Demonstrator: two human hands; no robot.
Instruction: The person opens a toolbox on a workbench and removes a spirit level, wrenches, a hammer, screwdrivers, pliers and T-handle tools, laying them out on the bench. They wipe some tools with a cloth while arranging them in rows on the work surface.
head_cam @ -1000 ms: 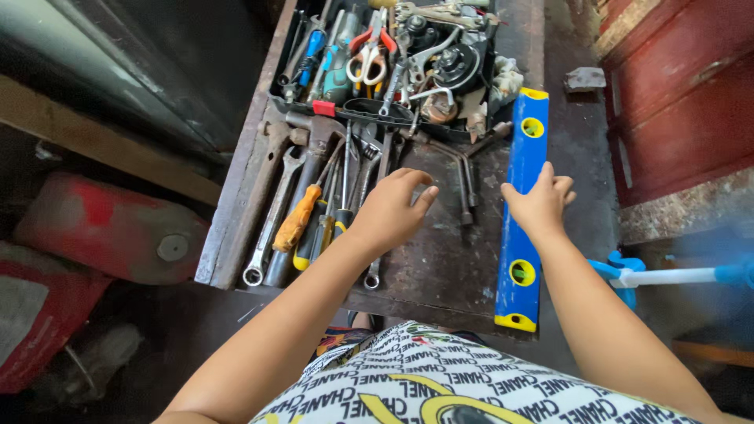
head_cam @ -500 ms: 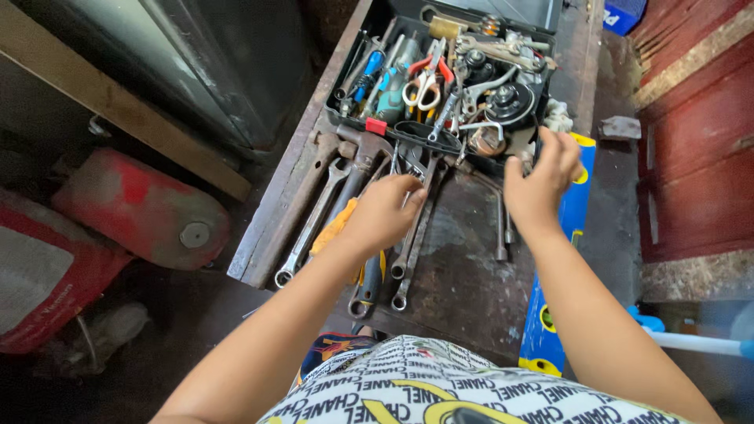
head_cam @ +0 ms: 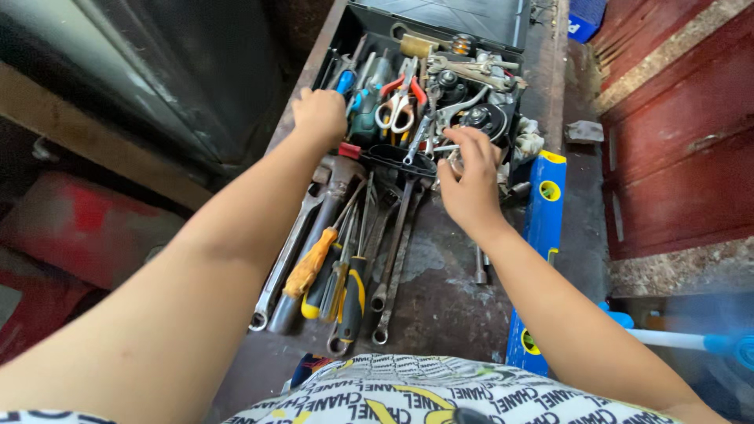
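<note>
While both arms are stretching forward over a dark metal bench (head_cam: 440, 290), the nearest things are lying at its front edge: a row of long tools with the handles toward the person. An orange-handled screwdriver (head_cam: 310, 263) is lying beside a yellow-and-black screwdriver (head_cam: 351, 294), w/ several spanners (head_cam: 393, 259) just right of them and one long spanner (head_cam: 284, 259) at the left side. On the right edge of the bench a blue level (head_cam: 538, 228) w/ yellow ends is lying lengthwise, partly hidden behind the right forearm.

Further on, the right hand (head_cam: 471, 184) is hovering at the near rim of a black toolbox (head_cam: 393, 157); its fingers are slightly curled and spread, holding nothing that I can see, the fingertips reaching toward the metal parts in the box's right half. The left hand (head_cam: 320, 114) is resting at the left near corner of the box, fingers bent down on the rim or the tools there; I cannot tell if it is gripping sth.

Inside the box, red-handled scissors (head_cam: 400, 106) are lying approx. in the middle, blue-handled tools (head_cam: 349, 86) near the left hand, and round black parts (head_cam: 483, 122) at the right. Beyond, the box lid (head_cam: 463, 16) is standing open.
</note>
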